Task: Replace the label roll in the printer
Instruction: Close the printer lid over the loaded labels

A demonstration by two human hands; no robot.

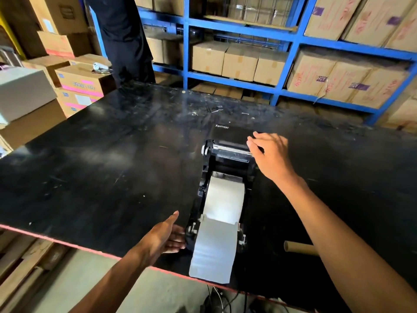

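Observation:
A black label printer [204,177] lies open on the black table [101,166], its lid [230,133] swung back with white lettering on it. A white label roll [223,202] sits in the bay, and its loose strip [214,251] runs out over the near end toward the table edge. My right hand [269,154] rests on the right end of the lid's front edge, fingers spread over it. My left hand [168,234] is flat beside the printer's near left corner, fingertips touching the housing. A bare cardboard core [297,247] lies on the table under my right forearm.
A person in dark clothes [126,41] stands at the table's far side. Blue shelving [282,39] full of cardboard boxes fills the back. More boxes [79,82] are stacked at the left. Cables [221,299] hang below the near table edge.

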